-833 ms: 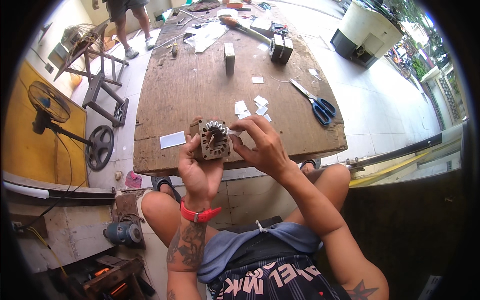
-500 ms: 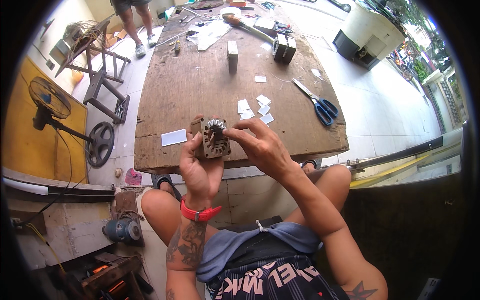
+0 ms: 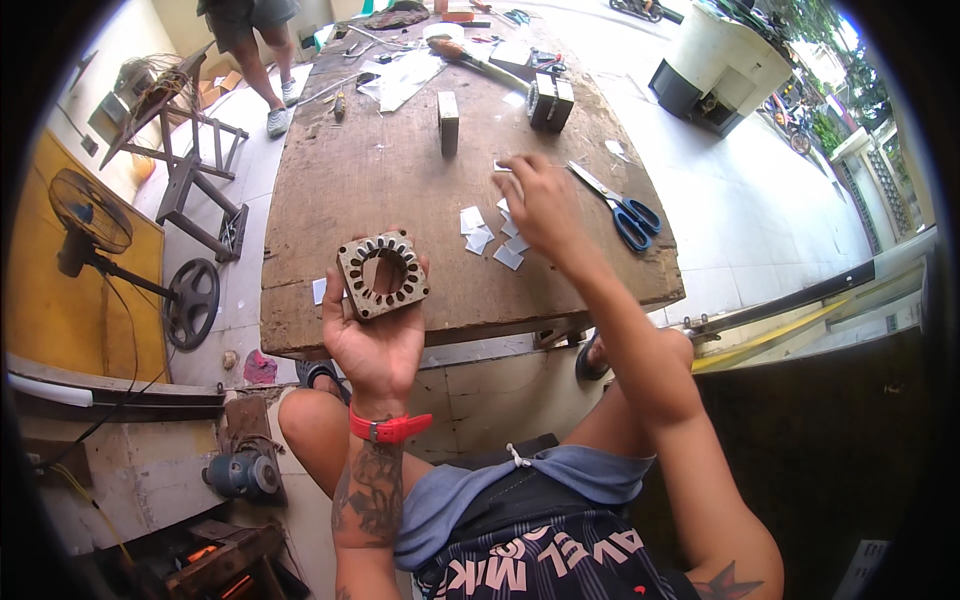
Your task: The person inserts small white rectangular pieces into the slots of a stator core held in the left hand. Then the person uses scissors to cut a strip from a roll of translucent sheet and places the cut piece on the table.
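My left hand (image 3: 377, 345) holds a square metal motor stator core (image 3: 351, 290) from below and the sides. Its round slotted opening faces up, and pale liners line some upper slots. My right hand (image 3: 540, 205) is stretched over the table, its fingers bent, apart and slightly blurred. Those fingertips are at a small white paper piece (image 3: 499, 167) lying on the wood; a firm grip on it does not show. Several more white paper pieces (image 3: 478, 238) lie between my hands. A white strip (image 3: 319, 291) shows partly behind the left hand.
Blue-handled scissors (image 3: 630, 222) lie right of my right hand on the wooden table (image 3: 330, 200). Farther off stand a narrow upright block (image 3: 448, 125), a dark core (image 3: 552, 103) and a wooden-handled brush (image 3: 470, 58). Another person's legs (image 3: 262, 60) are at far left.
My right hand has left the stator core and reached forward to the lone paper piece. The left hand has turned the core so its opening faces up more, with fingers spread under it.
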`<state>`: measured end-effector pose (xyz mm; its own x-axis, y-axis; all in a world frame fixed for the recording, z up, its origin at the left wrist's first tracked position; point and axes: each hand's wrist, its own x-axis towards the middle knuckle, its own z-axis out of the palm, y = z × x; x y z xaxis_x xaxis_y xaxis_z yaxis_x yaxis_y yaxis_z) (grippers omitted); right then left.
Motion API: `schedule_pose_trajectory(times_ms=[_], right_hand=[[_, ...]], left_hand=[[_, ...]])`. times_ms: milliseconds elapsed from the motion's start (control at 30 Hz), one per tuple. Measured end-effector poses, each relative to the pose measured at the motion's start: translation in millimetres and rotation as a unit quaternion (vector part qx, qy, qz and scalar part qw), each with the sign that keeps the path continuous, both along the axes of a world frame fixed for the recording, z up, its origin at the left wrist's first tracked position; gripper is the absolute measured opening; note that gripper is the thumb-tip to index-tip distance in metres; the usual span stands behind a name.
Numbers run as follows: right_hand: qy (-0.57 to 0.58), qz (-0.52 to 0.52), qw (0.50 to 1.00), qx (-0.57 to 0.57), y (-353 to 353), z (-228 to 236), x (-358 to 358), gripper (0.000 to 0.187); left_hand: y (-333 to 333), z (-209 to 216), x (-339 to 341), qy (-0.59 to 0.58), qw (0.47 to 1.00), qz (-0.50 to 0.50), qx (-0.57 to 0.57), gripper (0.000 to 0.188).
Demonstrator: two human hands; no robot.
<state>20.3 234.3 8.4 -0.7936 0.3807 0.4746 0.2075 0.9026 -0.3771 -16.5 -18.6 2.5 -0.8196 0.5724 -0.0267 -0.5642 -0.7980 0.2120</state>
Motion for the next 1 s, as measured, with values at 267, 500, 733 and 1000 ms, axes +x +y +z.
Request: schedule_pose_trajectory(times_ms=[267,500,733,1000], right_hand=[[-0.175,-0.058,0.983,0.017,69,-7,-51,0.024],[-0.11,-0.08,0.991,0.013,65,-23,-33,0.026],[0.057,0.072,0.946,-0.311,-9,6,-2,0.02],[0.108,0.245,0.941,-0.206,-89,14,51,0.035]], left_hand=[[4,3,-4,-0.018,1.0,0.004,0.014,0.057],[4,2,-2,-0.053,0.998,-0.016,0.019,0.06],[5,2,-1,-0.02,1.0,0.008,-0.011,0.051],[10,4,8,0.056,0.997,0.014,-0.05,0.04]])
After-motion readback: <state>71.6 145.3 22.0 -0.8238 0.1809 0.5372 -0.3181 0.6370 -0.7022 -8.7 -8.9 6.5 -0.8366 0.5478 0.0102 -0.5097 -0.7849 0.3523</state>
